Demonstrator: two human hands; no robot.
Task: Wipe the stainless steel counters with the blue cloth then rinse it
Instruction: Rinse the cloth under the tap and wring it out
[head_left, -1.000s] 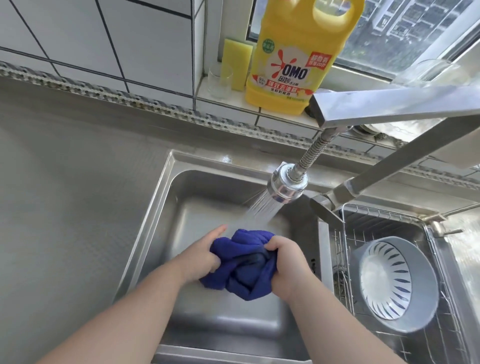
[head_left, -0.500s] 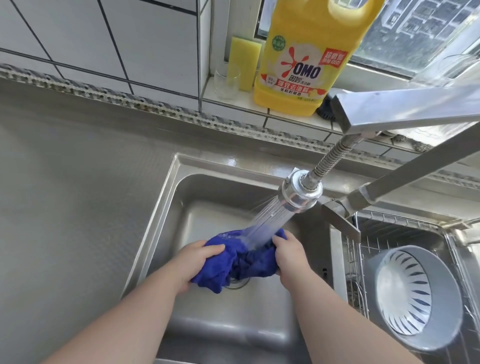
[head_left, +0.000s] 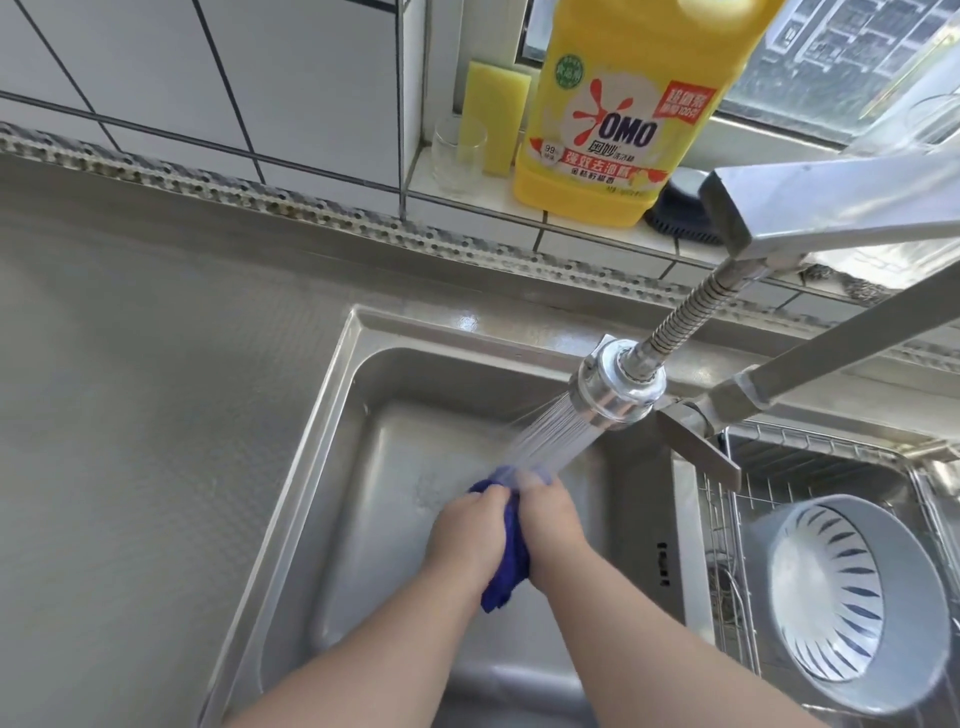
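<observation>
Blue cloth (head_left: 511, 545) is bunched and squeezed between both hands over the left sink basin (head_left: 395, 467), directly under the running spray. Left hand (head_left: 465, 535) has its grip clenched on the cloth from the left; right hand (head_left: 553, 525) has its grip clenched on it from the right, the two hands pressed close together. Most of the cloth is hidden between the palms: only a crumpled top edge at the fingertips and a tail hanging below the wrists show. The fingertips themselves are blurred by the water. Water fans from the spray head (head_left: 615, 392) on a flexible metal hose and lands on the top of the cloth and the knuckles. The basin floor beneath the hands is wet; its drain cannot be made out. The stainless steel desk (head_left: 130, 415) lies to the left of the basin. To the right, a second basin carries a wire rack (head_left: 727, 519), and a grey slotted strainer bowl (head_left: 852, 603) lies tilted in it, its inside showing nothing but the white slotted wall; its lower right is cut off by the frame edge. On the tiled window ledge behind stand a clear glass (head_left: 457, 153), a yellow sponge (head_left: 496, 119) on end, and a yellow detergent jug (head_left: 623, 109), its top cut off. A dark object just right of the jug is partly hidden by the faucet arm.
</observation>
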